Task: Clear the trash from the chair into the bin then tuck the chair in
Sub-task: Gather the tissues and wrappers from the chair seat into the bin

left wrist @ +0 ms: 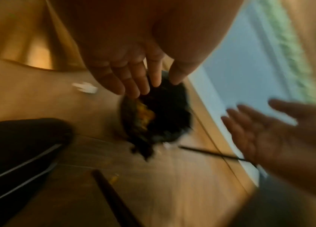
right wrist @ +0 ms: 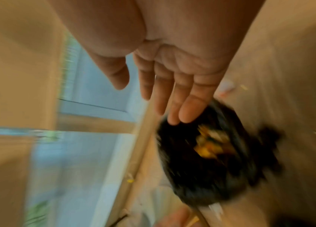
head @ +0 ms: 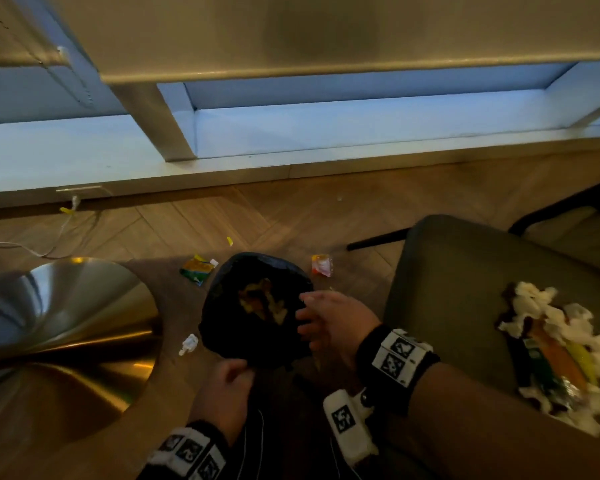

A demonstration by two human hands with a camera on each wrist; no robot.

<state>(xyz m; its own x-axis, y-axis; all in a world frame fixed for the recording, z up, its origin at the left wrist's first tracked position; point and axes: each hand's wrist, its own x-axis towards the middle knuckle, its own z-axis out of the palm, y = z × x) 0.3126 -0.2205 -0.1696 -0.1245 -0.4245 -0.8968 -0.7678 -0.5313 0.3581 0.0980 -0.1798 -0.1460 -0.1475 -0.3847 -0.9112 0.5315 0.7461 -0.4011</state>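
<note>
Right hand [head: 329, 323]: fingers [right wrist: 189, 110] straight and slightly spread, palm empty, held over the right rim of the bin [head: 257, 310]. Right wrist view confirms nothing between thumb and fingers; fingertips sit just above the bin's black liner edge. Forearm runs back toward the chair, wrist band with markers on top.

Left hand [head: 226, 393]: at the near rim of the bin, knuckles up. In the head view the fingers look curled at the liner edge; the left wrist view shows them [left wrist: 131, 83] extended down to the liner, blurred. Cannot tell whether they pinch it.

Bin: black-lined, on the wood floor, yellow-orange scraps inside.

Chair [head: 465, 289]: dark green seat, just right of the bin. Trash pile [head: 558, 355] on the seat's right part: white crumpled tissue, orange, yellow and green wrappers.

Loose litter around the bin: green-yellow packet [head: 197, 269] at its far left, red-white packet [head: 322, 265] at its far right, white scrap [head: 189, 344] at its near left. Gold table base [head: 66, 323] left of the bin.
</note>
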